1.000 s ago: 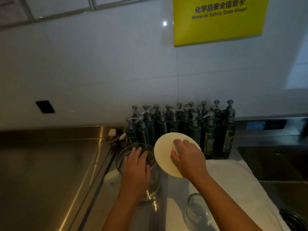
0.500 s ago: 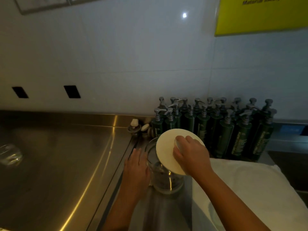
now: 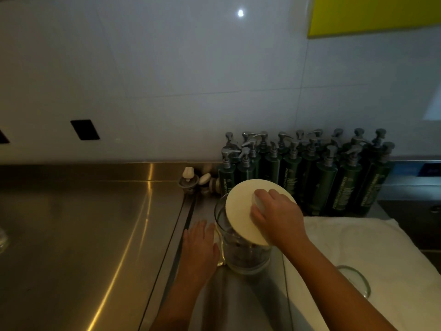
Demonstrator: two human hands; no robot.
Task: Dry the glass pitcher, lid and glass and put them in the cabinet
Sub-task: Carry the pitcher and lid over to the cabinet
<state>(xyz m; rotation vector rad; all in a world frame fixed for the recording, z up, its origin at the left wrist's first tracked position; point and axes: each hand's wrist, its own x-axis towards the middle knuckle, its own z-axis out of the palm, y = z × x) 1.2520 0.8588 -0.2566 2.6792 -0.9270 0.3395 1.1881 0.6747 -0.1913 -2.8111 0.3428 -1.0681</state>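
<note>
While the right hand (image 3: 278,217) holds the cream lid (image 3: 239,211) tilted over the mouth of the glass pitcher (image 3: 245,255), the left hand (image 3: 200,247) lies flat at the pitcher's left side.
The right hand's fingers are curled round the white knob (image 3: 259,203) on top of the lid, whose disc hides most of the pitcher's mouth and leaves only the left part of the rim showing. The left fingers are straight and together, grasping nothing; whether they touch the glass cannot be told. The pitcher stands upright on the stainless steel counter (image 3: 83,223), just left of a white towel (image 3: 362,237). On the towel sits a drinking glass (image 3: 358,279), partly hidden by the right forearm. Behind the pitcher, dark green pump bottles (image 3: 319,177) stand in rows against the white tiled wall (image 3: 191,68).
</note>
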